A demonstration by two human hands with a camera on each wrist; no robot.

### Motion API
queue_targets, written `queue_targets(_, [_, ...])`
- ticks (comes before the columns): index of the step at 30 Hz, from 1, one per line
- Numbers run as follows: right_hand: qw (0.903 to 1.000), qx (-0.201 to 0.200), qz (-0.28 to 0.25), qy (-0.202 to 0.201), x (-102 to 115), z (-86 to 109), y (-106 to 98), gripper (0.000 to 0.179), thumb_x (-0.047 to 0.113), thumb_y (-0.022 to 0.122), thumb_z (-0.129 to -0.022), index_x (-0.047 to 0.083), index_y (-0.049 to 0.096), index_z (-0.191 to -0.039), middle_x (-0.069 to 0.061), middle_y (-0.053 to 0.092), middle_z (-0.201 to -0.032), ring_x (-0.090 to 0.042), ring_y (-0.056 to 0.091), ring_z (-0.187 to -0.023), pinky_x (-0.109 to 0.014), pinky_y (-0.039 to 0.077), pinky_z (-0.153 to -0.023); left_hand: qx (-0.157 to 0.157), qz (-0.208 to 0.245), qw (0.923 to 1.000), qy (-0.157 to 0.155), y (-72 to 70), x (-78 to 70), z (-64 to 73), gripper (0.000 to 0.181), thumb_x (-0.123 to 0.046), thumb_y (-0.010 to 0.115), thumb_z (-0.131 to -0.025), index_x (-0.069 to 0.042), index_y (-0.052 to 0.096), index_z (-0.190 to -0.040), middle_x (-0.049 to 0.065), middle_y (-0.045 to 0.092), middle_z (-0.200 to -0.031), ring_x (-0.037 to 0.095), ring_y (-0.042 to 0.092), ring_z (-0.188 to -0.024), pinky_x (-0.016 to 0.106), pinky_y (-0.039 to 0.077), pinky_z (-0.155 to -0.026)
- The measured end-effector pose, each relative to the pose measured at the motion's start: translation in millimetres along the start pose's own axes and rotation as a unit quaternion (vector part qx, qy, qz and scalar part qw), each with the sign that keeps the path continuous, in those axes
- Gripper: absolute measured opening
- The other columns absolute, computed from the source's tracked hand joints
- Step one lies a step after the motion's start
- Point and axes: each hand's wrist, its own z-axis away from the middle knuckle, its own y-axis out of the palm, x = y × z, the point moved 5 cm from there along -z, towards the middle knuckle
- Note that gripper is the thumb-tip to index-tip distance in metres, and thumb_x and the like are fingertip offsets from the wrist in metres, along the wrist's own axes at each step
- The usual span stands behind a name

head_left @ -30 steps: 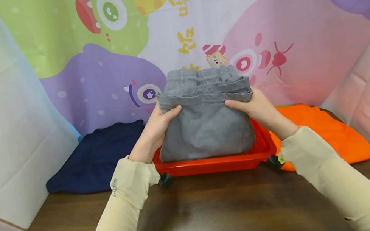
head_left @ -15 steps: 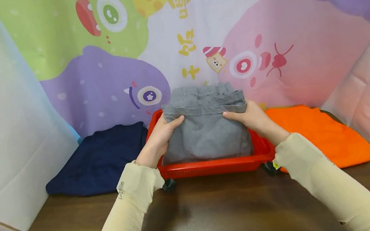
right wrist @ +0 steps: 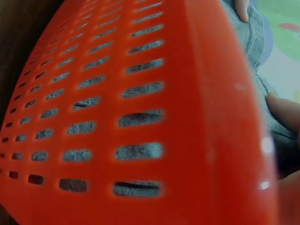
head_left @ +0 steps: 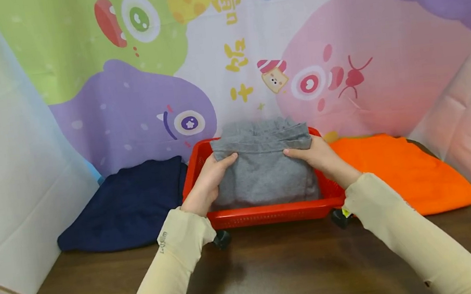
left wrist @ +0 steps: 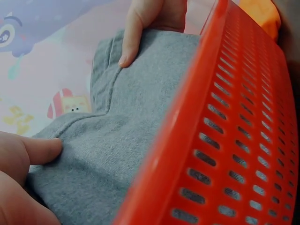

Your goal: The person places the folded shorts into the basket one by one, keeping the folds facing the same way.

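Observation:
Folded grey trousers (head_left: 269,177), their gathered waistband at the back, stand partly inside a red perforated plastic basket (head_left: 269,214). My left hand (head_left: 209,176) grips their upper left edge, thumb in front. At the upper right edge my right hand (head_left: 321,159) holds them the same way. In the left wrist view both thumbs press on the grey cloth (left wrist: 136,103), beside the basket's slotted wall (left wrist: 229,140). Through the slots in the right wrist view, grey cloth shows behind the red wall (right wrist: 187,117). The fingers behind the cloth are hidden.
A folded navy garment (head_left: 124,208) lies left of the basket and an orange one (head_left: 409,175) lies to its right. Both rest on a dark brown wooden table (head_left: 275,268). A cartoon-printed curtain (head_left: 239,30) hangs behind, with pale cloth on both sides.
Both hands have lowered the grey trousers deeper into the red basket and come slightly closer together. More of the basket's back and side rims shows now. The navy and orange garments stay put.

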Motion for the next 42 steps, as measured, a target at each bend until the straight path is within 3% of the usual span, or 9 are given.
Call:
queue_targets(4, [0.9999,-0.003,0.004,0.013,-2.4,-2.1,2.5,0.065,0.032,0.065,-0.083,0.007,0.037,-0.136,-0.013,0.045,-0.133,-0.030,0.046,-0.116,-0.046,0.037,-0.099,-0.003,-0.003,0.9999,-0.012,-1.5,4.2,-0.9,0.049,-0.025,0.055,-0.090,-0.014,0.039,-0.135,0.004,0.042,-0.134,0.023,0.035,-0.125,0.044,0.023,-0.107])
queue_targets(12, [0.9996,0.008,0.007,0.027,-6.5,-11.0,9.6,0.062,0.030,0.061,-0.086,0.007,0.035,-0.137,-0.013,0.043,-0.134,-0.030,0.043,-0.117,-0.046,0.034,-0.101,-0.005,-0.001,0.9992,-0.040,-5.1,9.9,-5.8,0.052,-0.027,0.054,-0.090,-0.016,0.037,-0.137,0.006,0.044,-0.133,0.025,0.043,-0.118,0.043,0.032,-0.102])
queue_targets(15, [0.9988,0.018,-0.002,0.044,-11.2,-14.1,12.7,0.064,0.028,0.059,-0.088,0.006,0.026,-0.138,-0.015,0.036,-0.136,-0.031,0.038,-0.121,-0.047,0.032,-0.102,-0.005,-0.003,0.9988,-0.049,-4.9,12.8,-8.5,0.052,-0.028,0.054,-0.091,-0.014,0.036,-0.138,0.007,0.043,-0.134,0.026,0.043,-0.119,0.044,0.033,-0.102])
queue_targets(23, [0.9924,0.042,0.015,0.115,-22.1,-12.2,15.7,0.092,0.033,0.057,-0.087,0.006,-0.010,-0.144,-0.016,0.007,-0.149,-0.033,0.017,-0.132,-0.050,0.023,-0.107,-0.014,-0.005,0.9962,-0.086,-7.0,21.7,-9.5,0.056,-0.032,0.052,-0.091,-0.009,0.031,-0.138,0.007,0.041,-0.135,0.026,0.041,-0.120,0.043,0.031,-0.103])
queue_targets(32, [0.9870,0.069,0.028,0.143,-24.6,-10.8,17.4,0.100,0.032,0.059,-0.086,0.005,-0.020,-0.142,-0.015,-0.009,-0.151,-0.033,0.005,-0.136,-0.050,0.015,-0.109,-0.023,-0.008,0.9936,-0.110,-10.7,28.3,-9.1,0.067,-0.028,0.056,-0.089,-0.005,0.022,-0.141,0.009,0.034,-0.139,0.026,0.036,-0.124,0.042,0.027,-0.106])
queue_targets(38, [0.9853,0.074,0.033,0.150,-28.5,-10.3,17.2,0.099,0.033,0.059,-0.086,0.004,-0.018,-0.142,-0.016,-0.006,-0.151,-0.033,0.009,-0.135,-0.050,0.016,-0.109,-0.025,-0.011,0.9944,-0.102,-11.1,31.0,-10.3,0.064,-0.022,0.058,-0.086,-0.004,0.026,-0.138,0.011,0.036,-0.136,0.028,0.038,-0.121,0.042,0.030,-0.104])
queue_targets(42, [0.9864,0.075,0.029,0.143,-27.9,-10.2,17.7,0.093,0.022,0.052,-0.087,0.001,-0.020,-0.141,-0.017,-0.010,-0.150,-0.034,0.006,-0.135,-0.050,0.010,-0.110,-0.038,-0.023,0.9948,-0.092,-13.0,29.9,-11.9,0.069,-0.020,0.060,-0.085,-0.004,0.023,-0.141,0.010,0.030,-0.142,0.027,0.032,-0.127,0.042,0.024,-0.107])
